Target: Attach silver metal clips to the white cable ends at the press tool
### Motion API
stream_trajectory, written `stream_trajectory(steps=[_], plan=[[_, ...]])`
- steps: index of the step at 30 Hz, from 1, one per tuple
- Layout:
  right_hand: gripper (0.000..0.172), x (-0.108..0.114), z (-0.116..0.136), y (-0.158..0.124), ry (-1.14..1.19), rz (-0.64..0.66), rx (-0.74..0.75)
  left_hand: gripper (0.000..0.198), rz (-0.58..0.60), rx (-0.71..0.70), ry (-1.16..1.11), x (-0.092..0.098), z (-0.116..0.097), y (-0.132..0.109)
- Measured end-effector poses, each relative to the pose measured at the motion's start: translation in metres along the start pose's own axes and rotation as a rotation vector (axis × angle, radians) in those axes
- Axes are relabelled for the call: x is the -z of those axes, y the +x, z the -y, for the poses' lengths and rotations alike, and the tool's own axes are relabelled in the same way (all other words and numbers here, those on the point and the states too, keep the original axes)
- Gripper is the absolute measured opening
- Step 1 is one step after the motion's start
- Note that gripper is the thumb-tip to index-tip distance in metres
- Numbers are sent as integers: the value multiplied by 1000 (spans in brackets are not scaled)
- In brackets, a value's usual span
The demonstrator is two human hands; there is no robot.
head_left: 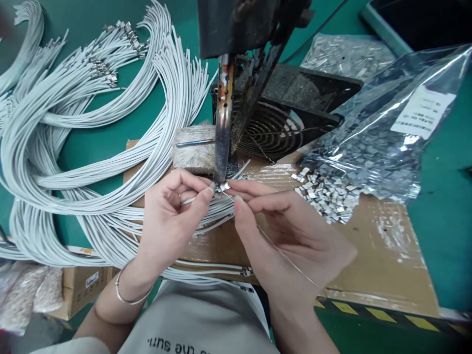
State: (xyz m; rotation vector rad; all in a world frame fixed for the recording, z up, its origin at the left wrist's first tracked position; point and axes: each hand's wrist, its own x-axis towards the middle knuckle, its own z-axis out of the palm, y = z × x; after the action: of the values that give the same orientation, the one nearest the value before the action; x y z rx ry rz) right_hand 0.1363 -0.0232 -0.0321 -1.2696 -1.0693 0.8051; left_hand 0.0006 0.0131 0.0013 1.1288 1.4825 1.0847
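Note:
My left hand is closed, thumb against fingers, on the end of a white cable. A small silvery metal connector sits at the cable's end, between my two hands, right under the tip of an upright soldering iron. Thin solder wire runs across my right hand toward that connector, pinched by its thumb and fingers. The right fingertips also lie close beside the connector; whether they touch it is unclear. The exact contact at the iron's tip is too small to make out.
Bundles of white cables spread over the left side. A black fan stands behind the iron, beside a wrapped block. Loose metal connectors spill from a clear plastic bag onto cardboard.

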Motion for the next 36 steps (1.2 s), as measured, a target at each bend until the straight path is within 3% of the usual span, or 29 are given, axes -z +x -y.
stream_trajectory(steps=[21, 36], plan=[[23, 1, 3, 1, -2, 12, 72, 15, 90, 118, -154, 5, 0, 4], [22, 1, 2, 1, -7, 19, 63, 16, 62, 123, -124, 2, -1, 5]])
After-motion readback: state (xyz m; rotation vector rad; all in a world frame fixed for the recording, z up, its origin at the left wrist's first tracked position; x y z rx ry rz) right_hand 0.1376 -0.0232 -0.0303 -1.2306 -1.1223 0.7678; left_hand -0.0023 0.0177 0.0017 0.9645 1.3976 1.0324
